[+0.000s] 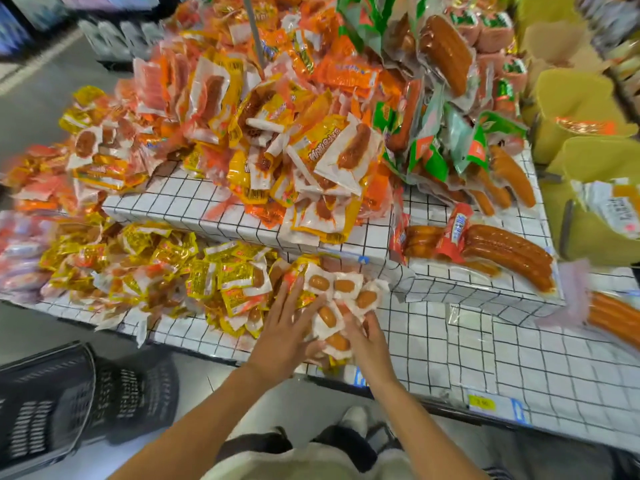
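Head view: sausage packets (327, 315) lie between flat-fingered left hand (284, 330) and right hand (369, 341) gripping them

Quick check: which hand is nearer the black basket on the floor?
Left. The left hand lies on the small sausage packets, on the side toward the black basket down on the floor; the right hand holds the same packets from their far side.

Bright, even shop light.
Plastic sheen on the sausage packets (327, 317), sharp at centre; edges bend and smear, blurring the black basket (45, 403) and far shelves (114, 32); shadows faint.
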